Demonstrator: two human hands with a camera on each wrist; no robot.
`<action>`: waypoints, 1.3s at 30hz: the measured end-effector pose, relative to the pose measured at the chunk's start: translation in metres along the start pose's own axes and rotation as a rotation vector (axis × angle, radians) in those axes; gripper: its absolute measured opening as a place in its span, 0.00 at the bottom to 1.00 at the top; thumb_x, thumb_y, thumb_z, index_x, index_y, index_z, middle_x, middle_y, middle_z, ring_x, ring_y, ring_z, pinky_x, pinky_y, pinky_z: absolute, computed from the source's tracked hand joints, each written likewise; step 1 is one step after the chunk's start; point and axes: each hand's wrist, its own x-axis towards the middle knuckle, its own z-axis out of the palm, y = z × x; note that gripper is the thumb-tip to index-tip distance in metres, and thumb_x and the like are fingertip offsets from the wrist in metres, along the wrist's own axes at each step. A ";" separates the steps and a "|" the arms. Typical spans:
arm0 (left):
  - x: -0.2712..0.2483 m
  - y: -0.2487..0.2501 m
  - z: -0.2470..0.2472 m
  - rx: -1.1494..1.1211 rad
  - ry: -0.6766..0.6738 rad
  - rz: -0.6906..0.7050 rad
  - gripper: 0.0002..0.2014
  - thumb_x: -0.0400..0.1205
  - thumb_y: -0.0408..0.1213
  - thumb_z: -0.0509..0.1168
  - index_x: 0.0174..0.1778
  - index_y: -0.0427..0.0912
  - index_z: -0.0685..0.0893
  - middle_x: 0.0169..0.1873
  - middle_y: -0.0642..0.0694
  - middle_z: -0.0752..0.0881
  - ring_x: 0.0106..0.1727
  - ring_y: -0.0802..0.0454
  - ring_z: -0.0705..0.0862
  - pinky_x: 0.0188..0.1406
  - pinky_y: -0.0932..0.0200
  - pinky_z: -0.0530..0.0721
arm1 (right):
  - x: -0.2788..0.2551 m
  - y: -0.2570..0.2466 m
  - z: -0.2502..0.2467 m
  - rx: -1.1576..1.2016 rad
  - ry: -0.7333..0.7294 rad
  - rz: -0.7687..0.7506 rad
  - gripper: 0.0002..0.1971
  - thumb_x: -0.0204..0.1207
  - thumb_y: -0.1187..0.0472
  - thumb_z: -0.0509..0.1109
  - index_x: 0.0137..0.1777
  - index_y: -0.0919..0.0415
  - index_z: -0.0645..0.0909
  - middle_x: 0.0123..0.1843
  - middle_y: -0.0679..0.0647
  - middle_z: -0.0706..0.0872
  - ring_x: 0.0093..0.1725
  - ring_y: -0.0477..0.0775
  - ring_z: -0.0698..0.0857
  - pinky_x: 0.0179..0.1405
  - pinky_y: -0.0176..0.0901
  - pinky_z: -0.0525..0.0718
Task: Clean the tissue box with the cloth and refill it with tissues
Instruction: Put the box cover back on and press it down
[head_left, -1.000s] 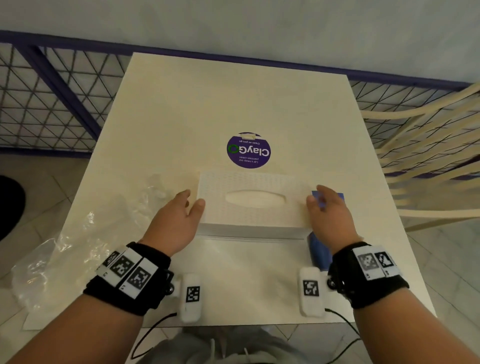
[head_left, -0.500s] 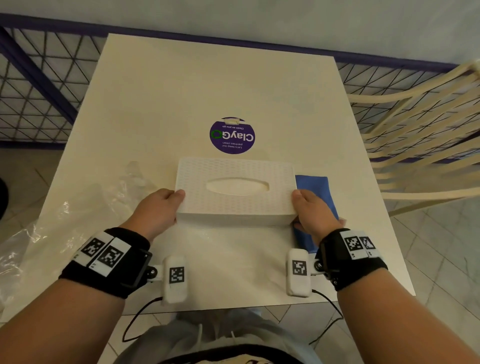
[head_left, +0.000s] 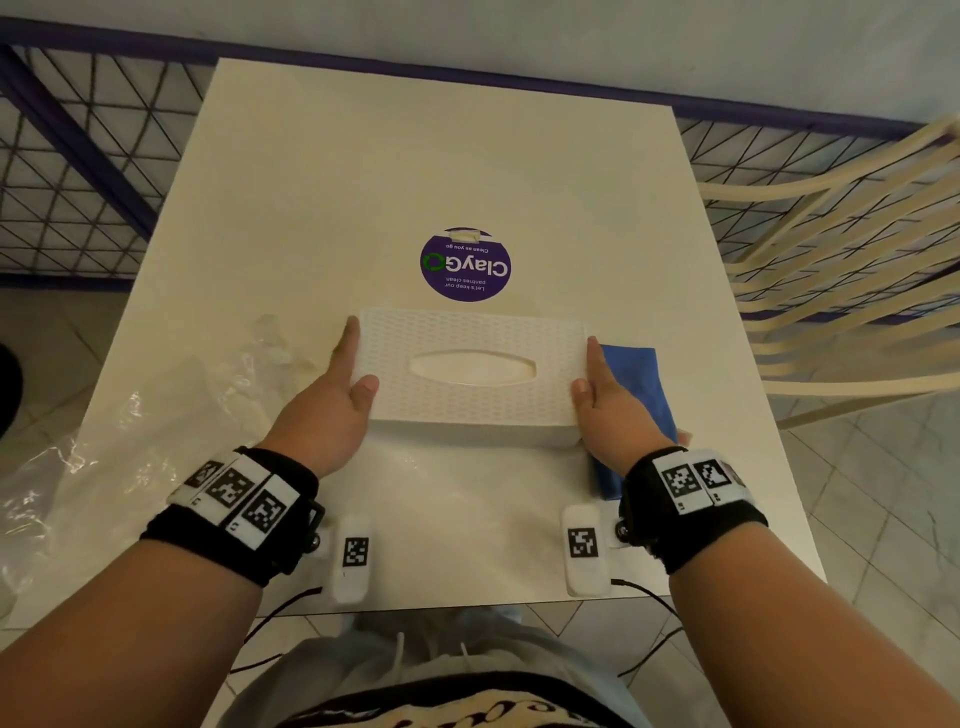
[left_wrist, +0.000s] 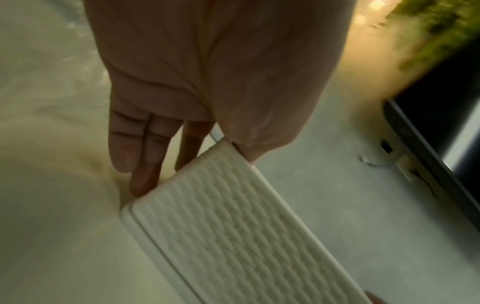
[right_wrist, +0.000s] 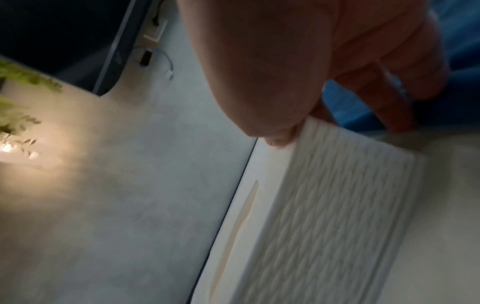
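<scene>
A white tissue box (head_left: 467, 332) with a woven pattern and an oval slot lies in the middle of the table (head_left: 415, 156). My left hand (head_left: 337, 395) holds its left end, fingers (left_wrist: 145, 164) along the side and thumb on the top. My right hand (head_left: 608, 410) holds the right end the same way. In the left wrist view the box (left_wrist: 246, 236) runs away from my left hand (left_wrist: 207, 72). The blue cloth (head_left: 639, 374) lies flat on the table under and behind my right hand, and also shows as blue cloth (right_wrist: 462, 41) behind my right hand (right_wrist: 272, 61). What is inside the slot is unclear.
Crumpled clear plastic wrap (head_left: 156, 415) spreads over the table's left side and hangs past its edge. A round purple sticker (head_left: 465, 265) sits just behind the box. A cream slatted chair (head_left: 831, 234) stands at the right, and a wire railing (head_left: 78, 156) runs behind the table.
Both hands have shifted from the box's near corners to its ends, fingers stretched farther back. The box has stayed on the table beside the cloth.
</scene>
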 end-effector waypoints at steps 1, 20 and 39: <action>0.000 0.001 0.000 0.057 -0.007 0.031 0.30 0.89 0.46 0.47 0.83 0.59 0.39 0.79 0.44 0.69 0.69 0.38 0.77 0.62 0.51 0.74 | 0.003 0.001 0.002 -0.046 0.010 -0.029 0.30 0.87 0.57 0.47 0.84 0.47 0.37 0.69 0.64 0.78 0.53 0.55 0.82 0.53 0.44 0.78; 0.017 0.017 -0.006 0.565 -0.057 0.023 0.30 0.88 0.42 0.42 0.83 0.48 0.36 0.82 0.54 0.30 0.84 0.53 0.52 0.80 0.37 0.51 | 0.024 -0.016 -0.003 -0.651 -0.063 0.000 0.37 0.82 0.63 0.49 0.82 0.51 0.28 0.84 0.45 0.27 0.75 0.62 0.67 0.80 0.72 0.48; 0.068 0.061 -0.003 0.502 0.062 0.119 0.37 0.86 0.56 0.47 0.84 0.40 0.40 0.84 0.43 0.36 0.84 0.44 0.39 0.82 0.41 0.40 | 0.071 -0.111 -0.001 -0.555 0.203 -0.129 0.18 0.80 0.47 0.56 0.58 0.55 0.81 0.58 0.53 0.82 0.64 0.60 0.74 0.54 0.55 0.72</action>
